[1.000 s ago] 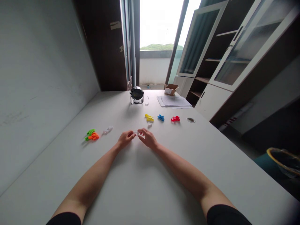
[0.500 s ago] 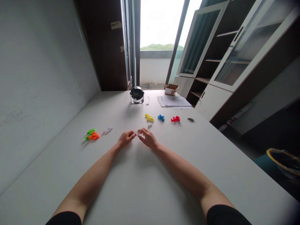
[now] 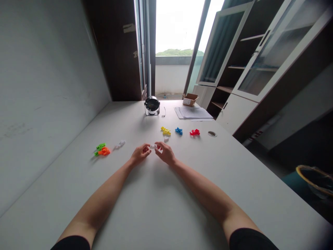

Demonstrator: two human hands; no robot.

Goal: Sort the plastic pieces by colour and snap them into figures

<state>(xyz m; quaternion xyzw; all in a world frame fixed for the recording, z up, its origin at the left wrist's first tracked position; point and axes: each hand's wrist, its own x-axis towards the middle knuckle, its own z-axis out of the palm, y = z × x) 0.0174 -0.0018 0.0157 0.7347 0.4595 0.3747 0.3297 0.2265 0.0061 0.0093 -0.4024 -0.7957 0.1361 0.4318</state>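
A small white plastic piece [image 3: 153,147] is between the fingertips of my two hands, just above the table. My left hand [image 3: 139,153] pinches its left end with thumb and forefinger. On the other end, my right hand [image 3: 165,153] grips with its thumb and fingers. The piece's exact shape is too small to make out. Just beyond my right hand lies another small white piece [image 3: 166,139]. Small plastic pieces in yellow [image 3: 165,131], blue [image 3: 178,130] and red [image 3: 195,132] rest in separate clusters farther back.
Left of my hands lie translucent white pieces [image 3: 120,144], green pieces [image 3: 100,147] and orange pieces [image 3: 104,151]. A round black device [image 3: 152,105] stands at the back, with papers [image 3: 194,112] and an open cardboard box [image 3: 190,99] to its right. A round hole [image 3: 212,133] pierces the white table [image 3: 156,208].
The white piece between my hands has turned, and more of it shows now. My fingertips have shifted slightly and spread a little around it. The other pieces lie where they were.
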